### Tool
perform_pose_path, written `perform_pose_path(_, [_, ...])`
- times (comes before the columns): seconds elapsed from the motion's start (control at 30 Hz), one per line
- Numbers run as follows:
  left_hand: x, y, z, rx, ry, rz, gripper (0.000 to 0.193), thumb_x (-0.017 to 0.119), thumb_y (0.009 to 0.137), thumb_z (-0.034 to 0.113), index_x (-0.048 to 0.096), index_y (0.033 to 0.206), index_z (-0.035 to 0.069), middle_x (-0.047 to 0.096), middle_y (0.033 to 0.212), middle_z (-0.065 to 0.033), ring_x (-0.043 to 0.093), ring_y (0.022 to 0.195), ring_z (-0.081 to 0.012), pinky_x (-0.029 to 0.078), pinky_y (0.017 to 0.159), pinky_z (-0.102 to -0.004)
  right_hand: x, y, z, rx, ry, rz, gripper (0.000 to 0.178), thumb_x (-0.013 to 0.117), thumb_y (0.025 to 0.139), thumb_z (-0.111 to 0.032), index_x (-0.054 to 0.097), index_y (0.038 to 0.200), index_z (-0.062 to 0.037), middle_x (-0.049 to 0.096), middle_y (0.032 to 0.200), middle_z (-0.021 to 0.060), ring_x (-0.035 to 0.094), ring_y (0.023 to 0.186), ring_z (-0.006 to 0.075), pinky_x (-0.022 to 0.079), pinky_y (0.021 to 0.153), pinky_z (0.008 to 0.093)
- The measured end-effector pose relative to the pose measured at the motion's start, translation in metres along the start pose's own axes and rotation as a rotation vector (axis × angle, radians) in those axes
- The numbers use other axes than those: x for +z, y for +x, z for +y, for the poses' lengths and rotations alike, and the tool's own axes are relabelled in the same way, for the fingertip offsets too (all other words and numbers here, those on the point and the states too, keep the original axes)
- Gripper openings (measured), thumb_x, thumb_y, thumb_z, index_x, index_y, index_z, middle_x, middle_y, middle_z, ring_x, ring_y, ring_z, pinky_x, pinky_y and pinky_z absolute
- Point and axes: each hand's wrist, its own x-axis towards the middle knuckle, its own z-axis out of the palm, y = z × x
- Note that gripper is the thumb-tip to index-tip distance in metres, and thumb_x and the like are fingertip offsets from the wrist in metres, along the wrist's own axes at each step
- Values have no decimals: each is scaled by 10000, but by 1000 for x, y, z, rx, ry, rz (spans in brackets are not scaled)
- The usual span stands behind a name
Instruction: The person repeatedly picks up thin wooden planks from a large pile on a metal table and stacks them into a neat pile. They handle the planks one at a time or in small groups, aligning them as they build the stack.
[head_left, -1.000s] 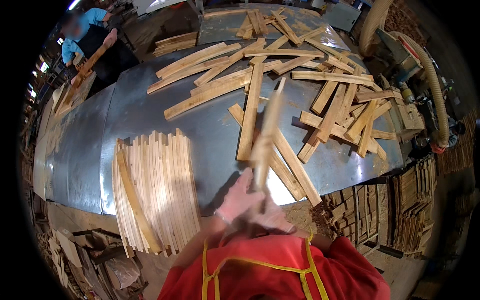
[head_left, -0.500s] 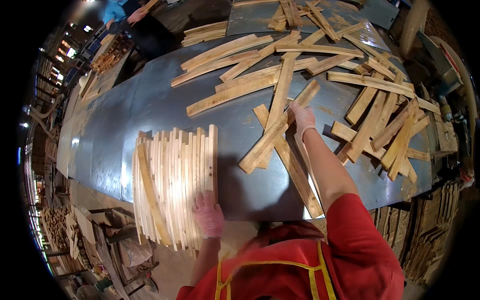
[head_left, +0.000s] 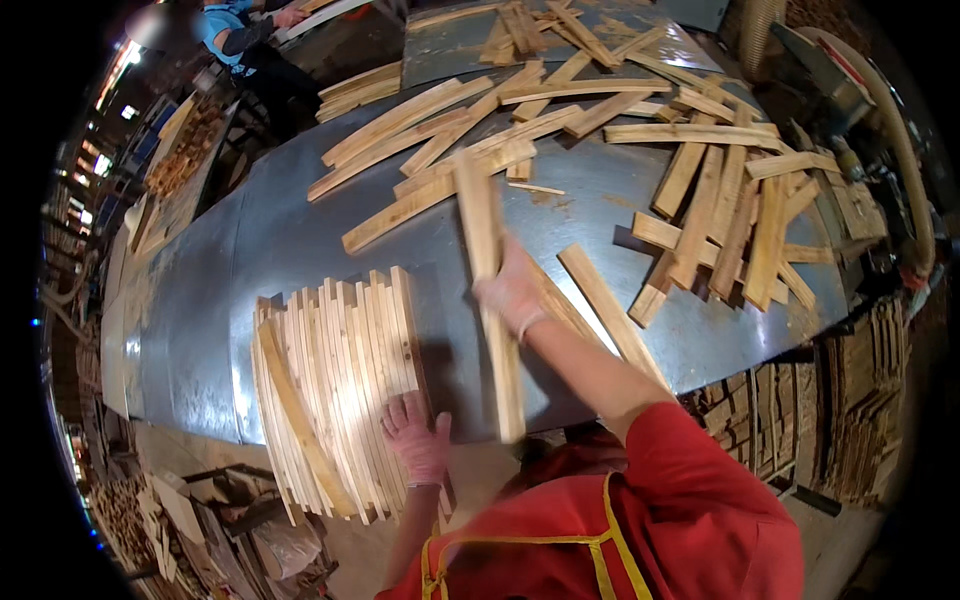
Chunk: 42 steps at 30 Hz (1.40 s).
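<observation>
A pale wooden slat (head_left: 497, 365) stands nearly lengthwise in front of me, blurred by motion, and my right hand (head_left: 511, 290) in a pinkish work glove is closed around its middle. To its left, a tight row of slats (head_left: 345, 370) stands on edge near the table's front. My left hand (head_left: 416, 440), gloved too, lies against the right near end of that row with its fingers stretched out. One loose slat (head_left: 297, 410) lies aslant on top of the row. Just right of my right hand, another slat (head_left: 608, 315) lies on the table, with one partly hidden under my forearm.
The metal-topped table (head_left: 200, 290) carries scattered slats at the far side and a crossed heap (head_left: 720, 210) at the right. A person (head_left: 240, 45) works at the far left, near a pile of cut wood (head_left: 188, 150). Stacked boards (head_left: 850, 430) stand below the right edge.
My right hand has drawn a slat left and nearer, turning it from slanted to nearly lengthwise. The crossed slats there have shifted apart. My left hand stays by the row, its fingers a little more spread.
</observation>
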Motion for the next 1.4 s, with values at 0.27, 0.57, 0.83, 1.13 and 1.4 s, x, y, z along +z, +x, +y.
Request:
perform_pose_path(0.27, [-33,-1,20,229,-9,-206,1006,780,877,479,349,1645,-8,380,1696,-214,304,1599,-419,173,1339,-572,69,-105,84,-38,-199,-680,583,689,931,-291,609,1468,-78,735,1122,247,706,1065,395,549,946,427])
perform_pose_path(0.57, [-14,-11,9,225,59,-161,1025,782,854,448,322,1687,66,325,1719,-216,238,1618,-424,124,1340,-584,-184,-154,127,215,-876,394,342,728,875,-254,706,1124,-22,747,1051,240,712,1038,464,576,942,531])
perform_pose_path(0.83, [-6,-11,5,282,5,-21,926,785,818,368,393,1582,22,429,1608,-218,322,1562,-424,180,1331,-583,-146,-151,103,185,-917,-4,628,763,828,-297,616,1397,-73,699,1198,246,704,1089,450,576,958,520])
perform_pose_path(1.13, [-39,11,67,211,-325,-177,867,822,814,296,478,1570,48,604,1408,-228,618,1244,-419,435,1101,-588,-30,-164,121,88,-235,-171,766,723,887,-253,406,1545,-22,682,1290,288,647,1225,468,545,1026,488])
perform_pose_path(1.4, [-18,44,100,325,177,61,596,776,769,137,570,1324,68,613,1199,-150,630,1118,-391,492,963,-548,-117,-134,82,-102,-112,-812,486,721,986,-318,633,1360,-20,708,1317,185,688,1205,315,551,1038,417])
